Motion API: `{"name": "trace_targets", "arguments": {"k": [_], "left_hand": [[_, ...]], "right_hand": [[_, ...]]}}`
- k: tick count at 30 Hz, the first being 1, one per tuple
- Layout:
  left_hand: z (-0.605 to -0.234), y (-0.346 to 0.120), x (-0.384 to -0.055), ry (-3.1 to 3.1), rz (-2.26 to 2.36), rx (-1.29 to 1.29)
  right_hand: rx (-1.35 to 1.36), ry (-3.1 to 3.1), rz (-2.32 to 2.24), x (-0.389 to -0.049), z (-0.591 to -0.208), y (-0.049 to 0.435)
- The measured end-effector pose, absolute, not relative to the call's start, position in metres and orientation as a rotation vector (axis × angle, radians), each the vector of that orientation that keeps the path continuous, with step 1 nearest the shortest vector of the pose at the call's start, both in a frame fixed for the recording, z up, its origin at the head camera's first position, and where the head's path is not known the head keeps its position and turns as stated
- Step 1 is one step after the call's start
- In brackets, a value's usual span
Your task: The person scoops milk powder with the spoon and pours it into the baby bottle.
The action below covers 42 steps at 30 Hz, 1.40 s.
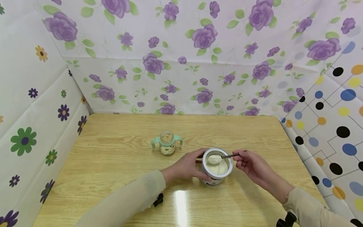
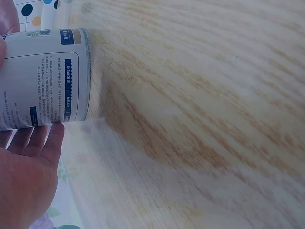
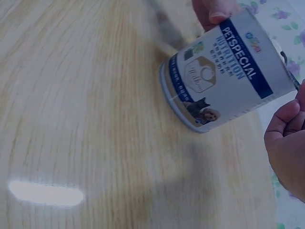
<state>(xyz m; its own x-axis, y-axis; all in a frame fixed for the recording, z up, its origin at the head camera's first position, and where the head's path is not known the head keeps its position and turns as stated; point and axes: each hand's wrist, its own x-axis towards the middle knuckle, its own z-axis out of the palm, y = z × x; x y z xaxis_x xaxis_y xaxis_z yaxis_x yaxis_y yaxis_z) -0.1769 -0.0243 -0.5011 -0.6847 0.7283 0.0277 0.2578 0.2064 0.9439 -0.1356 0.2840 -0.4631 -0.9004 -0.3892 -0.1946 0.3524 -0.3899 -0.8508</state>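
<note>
In the head view, my left hand (image 1: 184, 167) grips a white milk powder can (image 1: 216, 181), thumb along the near side and fingers around the far side. Pale powder (image 1: 220, 169) shows inside its open top. My right hand (image 1: 253, 165) pinches the dark handle of a spoon (image 1: 232, 155), whose bowl carries a heap of powder over the can's mouth. The left wrist view shows the printed back of the can (image 2: 47, 81) with left fingers (image 2: 52, 143) against it. From the right wrist, the can's front label (image 3: 238, 62) shows a cat and dog.
A baby bottle (image 1: 167, 148) with mint-green handles and no lid stands behind and left of the can, with pale contents. The wood-grain table (image 1: 119, 142) is bordered by a flowered cloth (image 1: 175, 85) at the back and patterned cloths at both sides.
</note>
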Motion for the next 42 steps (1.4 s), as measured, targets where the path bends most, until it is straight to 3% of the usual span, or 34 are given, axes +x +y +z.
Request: {"name": "trace_targets", "arguments": {"k": [42], "left_hand": [[-0.5025, -0.0243, -0.1777, 2.024, 1.515, 0.923]], "right_hand": [[0.112, 1.324, -2.321, -0.1346, -0.4599, 0.2806]]}}
